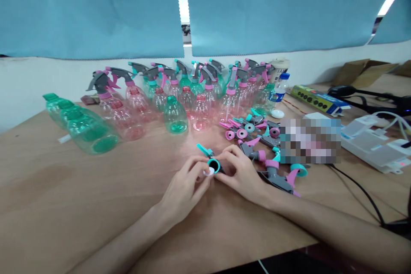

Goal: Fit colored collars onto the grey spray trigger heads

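Observation:
My right hand (240,175) grips a trigger spray head (210,154) with a teal collar. The collar's round opening faces me, and a teal trigger sticks out at the upper left. Pinched in my left hand (183,188) is a small white disc (209,171), right at the lower edge of that collar. Both hands are close together above the table. Beside my right hand lie several loose spray heads (278,176) in grey with pink or teal parts. A green bottle (175,115) and a pink bottle (201,113), both without heads, stand beyond the hands.
Several bottles with spray heads (243,90) crowd the back of the wooden table (80,205). Green bottles (93,137) are at the left, at least one lying tilted. To the right are a water bottle (280,90), a long box (316,99), a white power strip (375,143) and a black cable (362,188).

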`<state>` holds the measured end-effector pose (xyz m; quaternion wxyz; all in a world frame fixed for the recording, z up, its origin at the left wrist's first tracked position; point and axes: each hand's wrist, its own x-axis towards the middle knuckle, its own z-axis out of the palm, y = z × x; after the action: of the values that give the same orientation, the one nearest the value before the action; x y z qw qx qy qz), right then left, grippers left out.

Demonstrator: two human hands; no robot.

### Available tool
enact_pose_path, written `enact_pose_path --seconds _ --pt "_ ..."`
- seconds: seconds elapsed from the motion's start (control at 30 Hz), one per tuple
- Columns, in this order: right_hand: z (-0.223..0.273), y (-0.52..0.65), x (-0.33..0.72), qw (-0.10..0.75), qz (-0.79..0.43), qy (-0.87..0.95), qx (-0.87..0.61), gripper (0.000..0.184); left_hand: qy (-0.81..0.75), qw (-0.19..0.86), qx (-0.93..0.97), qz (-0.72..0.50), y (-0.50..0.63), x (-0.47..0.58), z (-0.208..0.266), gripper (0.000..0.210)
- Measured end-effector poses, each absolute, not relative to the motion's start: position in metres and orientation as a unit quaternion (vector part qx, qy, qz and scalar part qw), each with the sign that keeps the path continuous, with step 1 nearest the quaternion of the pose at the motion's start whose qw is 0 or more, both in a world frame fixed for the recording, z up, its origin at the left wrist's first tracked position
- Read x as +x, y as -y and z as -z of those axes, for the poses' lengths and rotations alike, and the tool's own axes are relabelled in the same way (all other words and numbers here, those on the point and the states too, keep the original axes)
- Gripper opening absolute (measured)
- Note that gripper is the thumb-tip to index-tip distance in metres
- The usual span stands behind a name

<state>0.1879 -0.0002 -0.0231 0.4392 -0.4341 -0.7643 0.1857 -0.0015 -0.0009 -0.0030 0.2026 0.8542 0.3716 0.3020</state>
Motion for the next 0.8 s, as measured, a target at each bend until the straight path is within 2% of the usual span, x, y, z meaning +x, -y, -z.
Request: enact_pose_path --seconds 0.23,0.57,0.8 --pt "0.018 0.002 0.188 0.448 -0.213 0.748 -0.441 0.02 -0.455 0.262 0.743 -0.414 0.0 -0.004 0.001 0.01" --pt "0.019 0.001 0.188 0.438 -0.215 0.749 -0.448 0.017 -0.476 0.532 0.572 -0.405 -0.009 0.003 -0.003 0.027" --pt "0.021 0.002 0.188 0.427 -0.219 0.752 -0.453 0.016 -0.503 0.57 0.49 -0.427 -0.015 0.001 -0.003 0.03"
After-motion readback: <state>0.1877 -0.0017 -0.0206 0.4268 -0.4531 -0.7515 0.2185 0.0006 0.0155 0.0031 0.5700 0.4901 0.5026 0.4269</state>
